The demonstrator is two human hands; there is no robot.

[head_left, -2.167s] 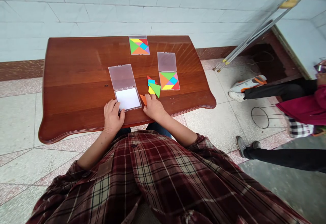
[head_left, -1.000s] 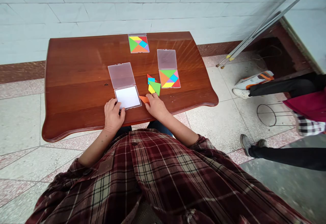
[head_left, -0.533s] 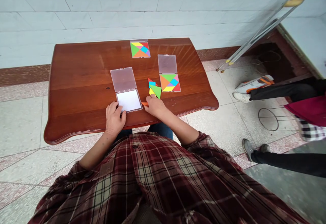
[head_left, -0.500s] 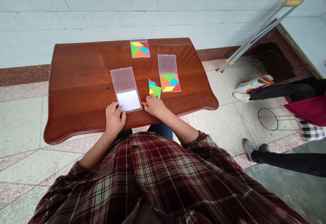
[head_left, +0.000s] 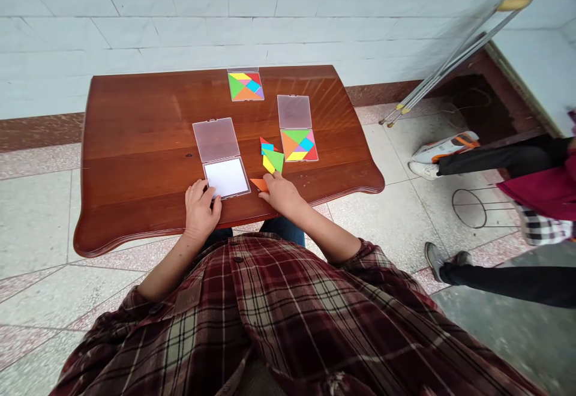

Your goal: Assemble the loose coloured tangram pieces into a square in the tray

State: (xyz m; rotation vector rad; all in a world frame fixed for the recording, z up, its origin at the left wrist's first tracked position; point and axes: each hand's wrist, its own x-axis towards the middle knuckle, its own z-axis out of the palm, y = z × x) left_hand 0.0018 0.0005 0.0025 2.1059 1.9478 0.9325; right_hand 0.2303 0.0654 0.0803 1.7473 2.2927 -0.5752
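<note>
My left hand (head_left: 200, 209) grips the near left corner of an opened clear tangram case (head_left: 216, 139), its fingers bent over the edge. A blank white sheet or base (head_left: 225, 176) fills the near half of that case. To its right, my right hand (head_left: 281, 194) has its thumb and fingers closed at an orange triangle (head_left: 259, 185), which is partly hidden by them. Just beyond the fingertips lies a loose pile with a green triangle (head_left: 274, 159), a yellow piece (head_left: 268, 164), a blue square (head_left: 267, 149) and a red piece (head_left: 263, 141), some overlapping.
A filled tangram case (head_left: 299, 145) stands opened right of the pile; another filled one (head_left: 245, 87) lies at the table's wall side. Crutches (head_left: 432, 81) lean at the right. A seated person's legs (head_left: 490, 162) and a wire-framed stand (head_left: 470, 208) are beyond the brown table (head_left: 135, 144).
My right hand has shifted slightly right and nearer me, exposing more of the orange triangle and yellow piece. My left hand stays at the case. The whole view has drifted slightly.
</note>
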